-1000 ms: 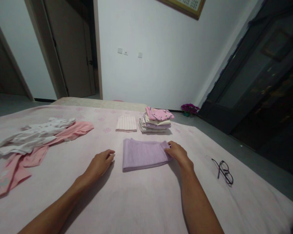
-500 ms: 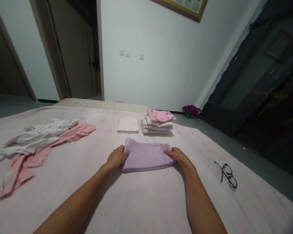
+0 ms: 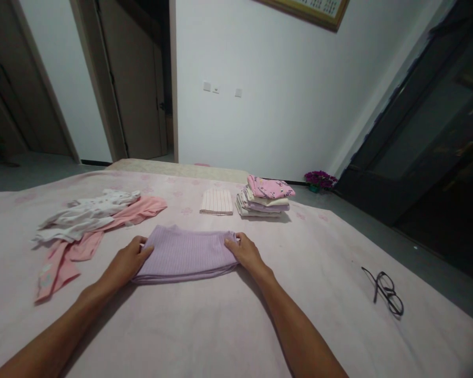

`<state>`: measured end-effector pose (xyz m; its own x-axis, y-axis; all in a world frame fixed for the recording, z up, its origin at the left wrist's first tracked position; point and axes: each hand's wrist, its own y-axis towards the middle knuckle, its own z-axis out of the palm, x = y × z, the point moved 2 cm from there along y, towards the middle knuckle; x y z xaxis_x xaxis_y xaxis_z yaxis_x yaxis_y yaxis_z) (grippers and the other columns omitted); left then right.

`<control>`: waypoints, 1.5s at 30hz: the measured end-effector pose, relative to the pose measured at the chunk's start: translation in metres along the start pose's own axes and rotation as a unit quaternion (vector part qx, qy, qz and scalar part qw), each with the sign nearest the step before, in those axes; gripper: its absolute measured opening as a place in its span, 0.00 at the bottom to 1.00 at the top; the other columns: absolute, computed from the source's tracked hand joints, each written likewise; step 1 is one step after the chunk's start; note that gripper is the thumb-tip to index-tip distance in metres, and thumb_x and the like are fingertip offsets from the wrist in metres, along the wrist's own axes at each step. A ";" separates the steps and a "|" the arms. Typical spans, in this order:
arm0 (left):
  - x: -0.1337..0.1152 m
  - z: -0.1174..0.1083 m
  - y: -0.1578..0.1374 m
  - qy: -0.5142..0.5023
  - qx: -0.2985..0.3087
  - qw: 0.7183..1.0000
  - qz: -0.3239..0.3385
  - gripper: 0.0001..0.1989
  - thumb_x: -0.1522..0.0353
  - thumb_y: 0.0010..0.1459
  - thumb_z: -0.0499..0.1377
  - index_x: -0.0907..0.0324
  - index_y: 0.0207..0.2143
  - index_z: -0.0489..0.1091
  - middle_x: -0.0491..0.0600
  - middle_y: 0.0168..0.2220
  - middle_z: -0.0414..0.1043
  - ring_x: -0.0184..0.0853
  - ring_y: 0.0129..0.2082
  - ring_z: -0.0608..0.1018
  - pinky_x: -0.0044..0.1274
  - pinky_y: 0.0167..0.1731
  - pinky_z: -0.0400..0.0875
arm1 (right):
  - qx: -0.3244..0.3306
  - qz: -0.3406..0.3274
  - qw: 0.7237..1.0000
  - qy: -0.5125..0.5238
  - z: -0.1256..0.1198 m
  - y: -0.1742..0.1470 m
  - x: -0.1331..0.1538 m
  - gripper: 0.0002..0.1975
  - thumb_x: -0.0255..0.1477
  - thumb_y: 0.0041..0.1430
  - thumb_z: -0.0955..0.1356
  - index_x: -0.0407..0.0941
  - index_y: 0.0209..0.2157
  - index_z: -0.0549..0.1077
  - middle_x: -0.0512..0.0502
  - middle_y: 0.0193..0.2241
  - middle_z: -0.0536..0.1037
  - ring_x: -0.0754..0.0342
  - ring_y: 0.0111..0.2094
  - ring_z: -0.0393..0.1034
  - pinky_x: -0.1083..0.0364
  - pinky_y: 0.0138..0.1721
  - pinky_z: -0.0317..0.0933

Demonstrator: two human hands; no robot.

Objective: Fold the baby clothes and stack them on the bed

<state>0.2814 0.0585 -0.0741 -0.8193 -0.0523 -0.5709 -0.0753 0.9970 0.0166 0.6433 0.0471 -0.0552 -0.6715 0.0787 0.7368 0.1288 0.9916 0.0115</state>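
Observation:
A folded purple ribbed garment (image 3: pixel 189 254) lies in front of me on the pink bed sheet (image 3: pixel 205 325). My left hand (image 3: pixel 132 258) grips its left edge, thumb on top and fingers underneath. At the opposite edge, my right hand (image 3: pixel 246 252) pinches the cloth the same way. Just beyond it lies a folded striped cloth (image 3: pixel 216 202). To the right of that stands a stack of folded clothes (image 3: pixel 264 202), topped by a pink printed garment (image 3: pixel 270 187).
On the left, a rumpled white garment (image 3: pixel 90 212) lies partly over a salmon-pink one (image 3: pixel 69 260). Black-framed glasses (image 3: pixel 387 290) rest on the sheet at the right. Purple flowers (image 3: pixel 320 179) stand on the floor by the wall.
Both hands have carried the purple garment to the left and slightly nearer to me. The view has also turned a little to the left.

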 end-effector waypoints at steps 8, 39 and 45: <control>-0.061 0.004 -0.025 0.121 -0.094 0.967 0.201 0.24 0.61 0.67 0.44 0.63 0.60 0.64 0.59 0.58 0.68 0.45 0.56 0.73 0.35 0.55 0.67 | -0.136 -0.183 0.954 -0.197 -0.011 -0.026 0.030 0.21 0.35 0.67 0.60 0.43 0.58 0.67 0.37 0.57 0.70 0.45 0.60 0.61 0.46 0.61 0.54; -0.043 0.048 -0.011 0.239 -0.021 0.940 0.243 0.31 0.53 0.67 0.46 0.58 0.66 0.59 0.61 0.69 0.52 0.50 0.69 0.56 0.42 0.66 0.45 | 0.011 -0.111 0.980 -0.167 -0.008 0.006 0.013 0.23 0.44 0.61 0.66 0.45 0.51 0.75 0.39 0.49 0.73 0.47 0.51 0.67 0.51 0.53 0.59; -0.042 0.045 -0.014 0.233 -0.016 0.949 0.213 0.31 0.53 0.66 0.47 0.55 0.67 0.58 0.61 0.69 0.51 0.51 0.69 0.54 0.45 0.64 0.45 | 0.017 -0.077 0.967 -0.244 -0.011 0.005 0.026 0.19 0.40 0.60 0.67 0.45 0.50 0.74 0.39 0.48 0.75 0.45 0.50 0.68 0.49 0.50 0.59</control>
<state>0.3423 0.0497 -0.0874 -0.9409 0.3284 -0.0829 0.3081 0.9315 0.1935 0.6345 0.0528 -0.0286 -0.9460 -0.0382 0.3219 -0.0173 0.9976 0.0675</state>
